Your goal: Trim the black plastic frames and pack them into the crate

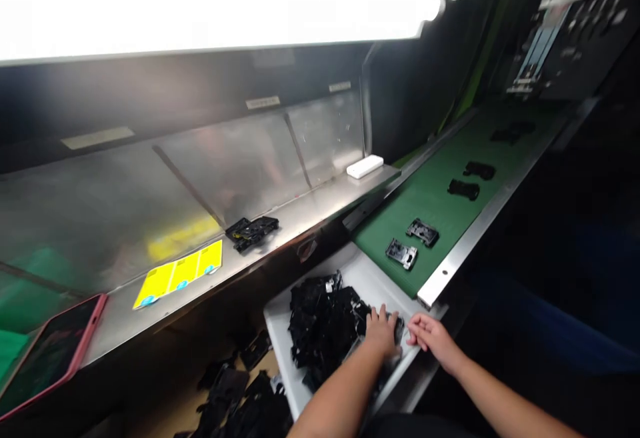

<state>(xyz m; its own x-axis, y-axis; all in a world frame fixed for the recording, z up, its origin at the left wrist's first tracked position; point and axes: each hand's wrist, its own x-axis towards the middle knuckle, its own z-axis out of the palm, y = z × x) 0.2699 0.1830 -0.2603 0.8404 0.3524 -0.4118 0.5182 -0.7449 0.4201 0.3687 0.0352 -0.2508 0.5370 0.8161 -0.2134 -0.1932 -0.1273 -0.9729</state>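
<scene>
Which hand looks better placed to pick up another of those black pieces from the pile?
Probably the left hand: it already rests on the heap of black plastic pieces in the white shallow tray. The right hand sits beyond it, near the tray's edge, farther from most of the heap.

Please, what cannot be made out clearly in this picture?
Head view:
The left hand hides what it touches in the heap of black plastic parts.
The far black part on the green conveyor belt is too small to identify.
The black parts below the white tray are cut off by the bottom edge.
The tablet screen is too dark to read.
</scene>
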